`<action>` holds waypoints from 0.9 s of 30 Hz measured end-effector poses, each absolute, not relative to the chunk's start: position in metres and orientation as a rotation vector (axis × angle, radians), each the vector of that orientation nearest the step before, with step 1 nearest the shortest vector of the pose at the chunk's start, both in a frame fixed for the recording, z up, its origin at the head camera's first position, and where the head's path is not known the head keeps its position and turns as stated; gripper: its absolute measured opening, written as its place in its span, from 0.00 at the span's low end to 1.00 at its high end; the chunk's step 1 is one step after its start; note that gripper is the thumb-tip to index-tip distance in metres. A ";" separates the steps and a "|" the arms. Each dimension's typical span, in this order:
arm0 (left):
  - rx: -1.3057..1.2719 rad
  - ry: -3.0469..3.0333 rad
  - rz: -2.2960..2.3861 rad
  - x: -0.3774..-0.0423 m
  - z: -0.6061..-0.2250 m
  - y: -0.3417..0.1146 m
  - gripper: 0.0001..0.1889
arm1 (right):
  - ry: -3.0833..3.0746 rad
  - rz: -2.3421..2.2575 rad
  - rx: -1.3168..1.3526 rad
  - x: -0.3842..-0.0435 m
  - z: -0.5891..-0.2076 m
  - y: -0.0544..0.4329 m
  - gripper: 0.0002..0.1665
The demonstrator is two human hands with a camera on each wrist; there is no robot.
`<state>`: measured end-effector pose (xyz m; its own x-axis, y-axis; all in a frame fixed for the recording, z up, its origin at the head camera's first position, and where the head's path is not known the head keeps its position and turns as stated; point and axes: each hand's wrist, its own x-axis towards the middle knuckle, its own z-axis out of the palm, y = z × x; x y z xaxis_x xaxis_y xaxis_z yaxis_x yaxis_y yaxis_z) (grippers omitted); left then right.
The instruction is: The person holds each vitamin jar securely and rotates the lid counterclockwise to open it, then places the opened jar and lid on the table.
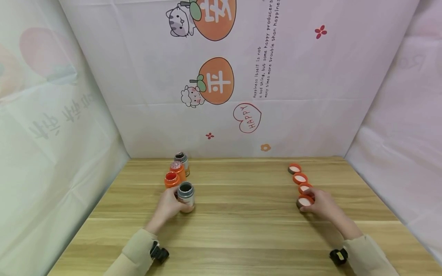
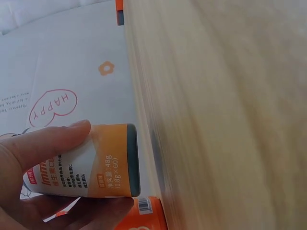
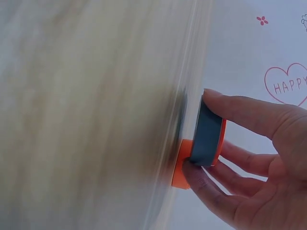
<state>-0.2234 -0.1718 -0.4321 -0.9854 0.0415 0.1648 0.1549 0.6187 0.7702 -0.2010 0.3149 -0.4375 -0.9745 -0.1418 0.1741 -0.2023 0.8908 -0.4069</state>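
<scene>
My left hand (image 1: 170,205) grips a lidless grey supplement bottle (image 1: 186,194), fingers and thumb around its sides. The left wrist view shows its white and orange label (image 2: 108,160), and its base appears slightly off the tabletop. Just behind it stand two orange bottles, a nearer one (image 1: 172,180) with an open mouth and another (image 1: 177,168) with a speckled top, then a grey open bottle (image 1: 182,158). At the right, my right hand (image 1: 321,204) pinches a grey-and-orange lid (image 3: 207,134), white inside facing up, apparently just above the table.
Three more lids lie in a slanting row behind the right hand: an orange-rimmed one (image 1: 304,188), a middle one (image 1: 300,178) and a grey-sided one (image 1: 294,168). The wooden table (image 1: 241,230) ends at a printed white cloth wall (image 1: 304,126), with cloth on both sides.
</scene>
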 end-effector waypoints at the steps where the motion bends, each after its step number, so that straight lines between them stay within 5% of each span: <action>1: -0.162 -2.710 -1.306 -0.223 -0.432 -0.173 0.28 | -2.923 0.651 0.261 -0.201 -0.438 0.316 0.35; 27: -0.032 -2.812 -1.217 -0.219 -0.433 -0.206 0.27 | -3.015 0.665 0.144 -0.201 -0.437 0.332 0.36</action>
<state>-0.2194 -0.2056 -0.4328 -0.9968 -0.0117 0.0793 0.0498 0.6847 0.7272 -0.2014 0.3319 -0.4370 -0.9944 -0.0798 0.0699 -0.1018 0.9031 -0.4171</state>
